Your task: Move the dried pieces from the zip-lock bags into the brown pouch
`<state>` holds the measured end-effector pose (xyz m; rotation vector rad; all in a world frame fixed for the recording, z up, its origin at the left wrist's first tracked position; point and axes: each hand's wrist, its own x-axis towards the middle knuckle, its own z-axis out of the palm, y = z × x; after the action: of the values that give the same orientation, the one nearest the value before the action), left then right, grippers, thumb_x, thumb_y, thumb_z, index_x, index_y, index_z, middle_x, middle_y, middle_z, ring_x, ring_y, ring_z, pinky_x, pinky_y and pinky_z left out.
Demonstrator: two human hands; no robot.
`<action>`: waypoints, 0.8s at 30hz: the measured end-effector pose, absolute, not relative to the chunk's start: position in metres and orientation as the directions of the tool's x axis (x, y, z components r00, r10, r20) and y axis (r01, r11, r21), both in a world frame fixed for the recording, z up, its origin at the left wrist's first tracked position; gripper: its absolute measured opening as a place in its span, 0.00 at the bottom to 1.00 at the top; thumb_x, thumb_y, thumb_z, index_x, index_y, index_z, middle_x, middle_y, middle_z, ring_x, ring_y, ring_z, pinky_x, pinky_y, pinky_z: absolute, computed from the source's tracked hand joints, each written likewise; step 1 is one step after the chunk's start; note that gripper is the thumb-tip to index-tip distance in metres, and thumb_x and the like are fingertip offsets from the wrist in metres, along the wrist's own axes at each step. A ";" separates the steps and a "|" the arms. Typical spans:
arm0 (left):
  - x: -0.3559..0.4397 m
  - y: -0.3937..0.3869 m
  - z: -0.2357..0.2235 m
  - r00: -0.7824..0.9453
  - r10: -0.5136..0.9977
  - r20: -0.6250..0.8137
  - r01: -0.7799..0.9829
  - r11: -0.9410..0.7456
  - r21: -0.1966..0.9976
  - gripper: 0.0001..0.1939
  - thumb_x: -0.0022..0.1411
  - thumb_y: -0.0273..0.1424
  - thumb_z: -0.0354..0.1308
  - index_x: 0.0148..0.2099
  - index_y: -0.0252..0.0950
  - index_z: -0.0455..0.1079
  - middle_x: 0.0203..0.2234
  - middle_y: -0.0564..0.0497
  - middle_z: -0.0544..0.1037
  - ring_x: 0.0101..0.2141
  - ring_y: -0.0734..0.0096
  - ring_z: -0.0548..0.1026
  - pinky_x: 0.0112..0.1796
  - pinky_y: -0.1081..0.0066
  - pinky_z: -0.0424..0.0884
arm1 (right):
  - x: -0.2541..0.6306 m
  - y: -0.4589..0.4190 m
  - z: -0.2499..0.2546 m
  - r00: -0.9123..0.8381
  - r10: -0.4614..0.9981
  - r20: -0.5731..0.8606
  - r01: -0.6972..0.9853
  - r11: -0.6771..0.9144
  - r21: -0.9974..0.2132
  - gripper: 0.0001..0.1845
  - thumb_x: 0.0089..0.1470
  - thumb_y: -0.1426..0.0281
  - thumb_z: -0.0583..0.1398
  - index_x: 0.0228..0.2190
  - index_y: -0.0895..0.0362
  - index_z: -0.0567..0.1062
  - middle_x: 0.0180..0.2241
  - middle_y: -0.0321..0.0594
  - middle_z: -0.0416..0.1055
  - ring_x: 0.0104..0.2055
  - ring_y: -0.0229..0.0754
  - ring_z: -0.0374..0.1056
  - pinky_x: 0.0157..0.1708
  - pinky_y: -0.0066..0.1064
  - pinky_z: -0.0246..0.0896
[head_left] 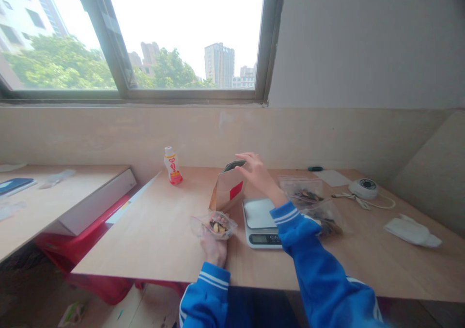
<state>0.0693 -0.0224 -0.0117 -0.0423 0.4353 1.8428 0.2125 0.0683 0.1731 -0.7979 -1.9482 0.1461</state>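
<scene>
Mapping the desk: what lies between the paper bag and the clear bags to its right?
A white scale, partly hidden by the right sleeve, in the head view.

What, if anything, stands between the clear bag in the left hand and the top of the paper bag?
No separate object shows between them. The paper bag's own front wall rises between the clear bag and that top, where the right hand hovers or rests with spread fingers.
</scene>
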 end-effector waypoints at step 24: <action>0.062 -0.022 -0.019 -0.339 0.894 -0.292 -0.926 -0.261 0.274 0.17 0.64 0.36 0.44 0.32 0.35 0.70 0.28 0.49 0.72 0.29 0.71 0.74 0.34 0.69 0.73 | 0.188 0.022 0.081 -0.675 0.691 0.258 0.536 0.700 -0.472 0.12 0.57 0.78 0.55 0.39 0.58 0.77 0.39 0.44 0.78 0.41 0.43 0.72 0.42 0.31 0.64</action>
<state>0.0623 -0.0219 -0.0191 -0.0906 0.4706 1.8589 0.1877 0.0217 0.0808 -0.9494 -2.4895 0.5050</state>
